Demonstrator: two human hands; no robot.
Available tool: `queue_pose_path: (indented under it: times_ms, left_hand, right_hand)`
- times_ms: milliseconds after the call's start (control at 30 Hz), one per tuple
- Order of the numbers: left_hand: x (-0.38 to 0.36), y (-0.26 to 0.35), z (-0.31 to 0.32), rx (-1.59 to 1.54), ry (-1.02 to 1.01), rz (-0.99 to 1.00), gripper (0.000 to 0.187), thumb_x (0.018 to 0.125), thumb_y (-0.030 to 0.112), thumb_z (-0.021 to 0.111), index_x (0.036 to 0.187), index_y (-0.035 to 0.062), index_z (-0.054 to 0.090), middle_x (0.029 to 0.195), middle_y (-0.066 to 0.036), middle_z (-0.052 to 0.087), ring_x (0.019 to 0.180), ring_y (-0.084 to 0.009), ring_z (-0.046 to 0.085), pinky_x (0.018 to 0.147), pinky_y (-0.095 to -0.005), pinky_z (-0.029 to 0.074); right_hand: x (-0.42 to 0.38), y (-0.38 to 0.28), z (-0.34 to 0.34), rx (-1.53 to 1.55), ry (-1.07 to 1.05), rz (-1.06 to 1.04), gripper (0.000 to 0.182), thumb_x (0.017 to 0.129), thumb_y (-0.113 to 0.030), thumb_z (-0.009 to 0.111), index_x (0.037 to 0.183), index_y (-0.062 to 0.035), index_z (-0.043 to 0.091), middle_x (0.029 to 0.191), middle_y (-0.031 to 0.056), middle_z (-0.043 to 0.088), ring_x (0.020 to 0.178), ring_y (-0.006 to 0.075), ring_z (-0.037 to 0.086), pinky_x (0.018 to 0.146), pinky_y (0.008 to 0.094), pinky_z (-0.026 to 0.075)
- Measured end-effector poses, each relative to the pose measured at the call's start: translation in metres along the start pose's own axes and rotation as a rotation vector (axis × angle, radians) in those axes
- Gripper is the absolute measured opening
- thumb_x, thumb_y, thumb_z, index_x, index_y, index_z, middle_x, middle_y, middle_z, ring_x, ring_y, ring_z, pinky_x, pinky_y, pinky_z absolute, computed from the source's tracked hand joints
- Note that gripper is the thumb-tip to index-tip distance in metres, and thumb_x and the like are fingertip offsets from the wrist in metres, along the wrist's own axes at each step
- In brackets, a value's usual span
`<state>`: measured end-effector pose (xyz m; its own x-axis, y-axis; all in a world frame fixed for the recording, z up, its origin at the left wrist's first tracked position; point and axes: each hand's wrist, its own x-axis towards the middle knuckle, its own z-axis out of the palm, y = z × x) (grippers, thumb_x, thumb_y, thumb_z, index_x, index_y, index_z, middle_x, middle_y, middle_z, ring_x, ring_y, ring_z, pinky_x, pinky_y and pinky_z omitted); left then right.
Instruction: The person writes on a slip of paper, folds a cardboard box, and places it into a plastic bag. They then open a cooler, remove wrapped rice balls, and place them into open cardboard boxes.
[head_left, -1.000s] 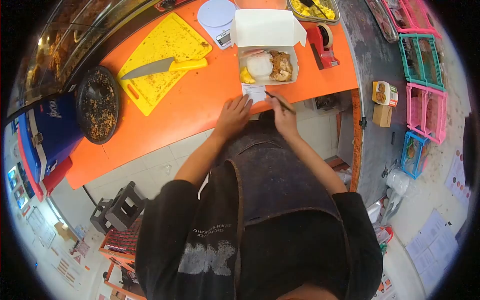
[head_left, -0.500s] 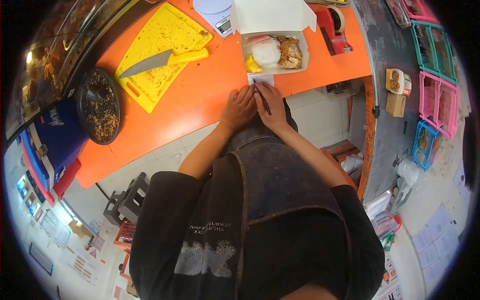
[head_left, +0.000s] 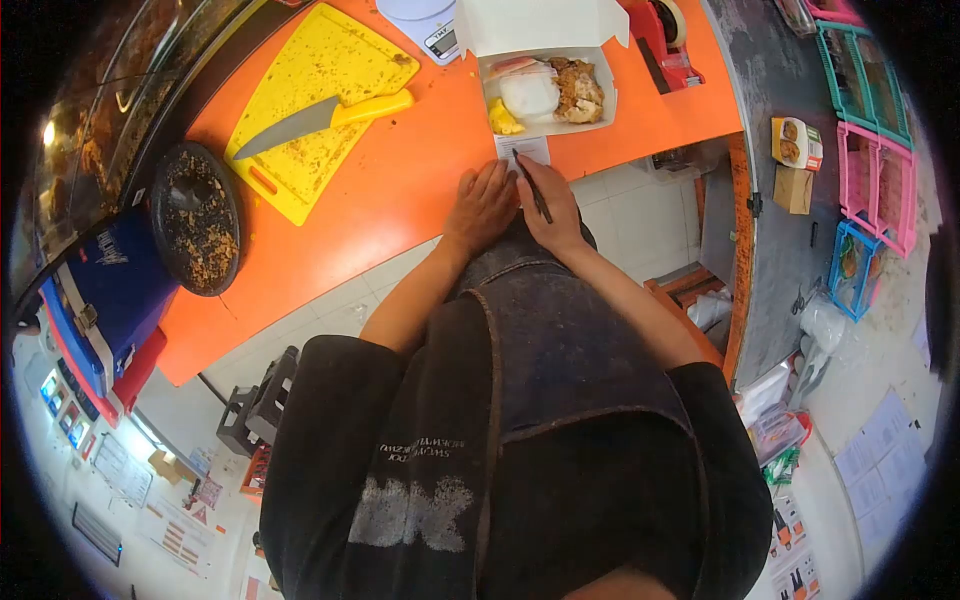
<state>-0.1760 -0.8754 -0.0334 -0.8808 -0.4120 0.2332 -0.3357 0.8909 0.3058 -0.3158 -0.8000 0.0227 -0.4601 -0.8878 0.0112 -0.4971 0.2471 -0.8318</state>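
Near the front edge of the orange table, my right hand (head_left: 553, 213) grips a dark pen (head_left: 534, 188), its tip over a small white slip of paper (head_left: 533, 148) with printed lines. My left hand (head_left: 482, 207) lies flat at the slip's lower left, fingers stretched out. Directly beyond the slip is an open white takeaway box (head_left: 545, 30), its lid folded back. Inside it are a white lump (head_left: 530, 97) that may be rice, browned chunks of food (head_left: 577, 92) and a yellow piece (head_left: 505, 118). The fingers partly cover the slip.
To the left, a large yellow-handled knife (head_left: 300, 128) lies on a crumb-strewn yellow cutting board (head_left: 345, 50). A black round dish (head_left: 195, 218) holds brown crumbs. A kitchen scale (head_left: 438, 38) and a red tape dispenser (head_left: 683, 77) flank the box. A blue cooler bag (head_left: 115, 270) stands far left.
The pen in my right hand has shifted slightly, and more of the paper slip shows. My left hand stays beside it. The whole view has moved a little.
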Motion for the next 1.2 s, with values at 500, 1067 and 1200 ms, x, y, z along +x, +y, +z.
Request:
queue_pose_path:
  times_ms: [500, 1067, 1200]
  left_hand:
    - [-0.0003, -0.002, 0.0007, 0.013, 0.028, 0.027, 0.047, 0.081, 0.028, 0.067, 0.12, 0.0041, 0.056, 0.134, -0.013, 0.049, 0.127, -0.0263, 0.044, 0.102, -0.0456, 0.034]
    - [-0.001, -0.001, 0.0031, -0.009, 0.023, 0.013, 0.047, 0.081, 0.029, 0.067, 0.12, 0.004, 0.056, 0.132, -0.013, 0.05, 0.126, -0.0265, 0.045, 0.1, -0.0458, 0.036]
    - [-0.0017, -0.0014, 0.0015, -0.002, 0.024, 0.018, 0.046, 0.082, 0.028, 0.066, 0.12, 0.0039, 0.057, 0.131, -0.014, 0.051, 0.125, -0.0268, 0.046, 0.099, -0.0457, 0.036]
  right_hand:
    - [0.0025, 0.0011, -0.001, -0.135, -0.073, -0.145, 0.033, 0.094, -0.018, 0.055, 0.122, -0.001, 0.057, 0.114, 0.0179, 0.062, 0.106, 0.0336, 0.059, 0.097, 0.0434, 0.04]
    - [-0.0052, 0.0024, -0.0042, 0.057, -0.001, 0.17, 0.035, 0.094, -0.017, 0.055, 0.124, -0.0007, 0.056, 0.115, 0.0191, 0.061, 0.111, 0.0344, 0.055, 0.1, 0.0429, 0.038]
    - [-0.0036, 0.0033, -0.0047, -0.206, -0.073, -0.157, 0.035, 0.094, -0.016, 0.055, 0.124, 0.0003, 0.055, 0.112, 0.0195, 0.062, 0.107, 0.0349, 0.057, 0.094, 0.0419, 0.042]
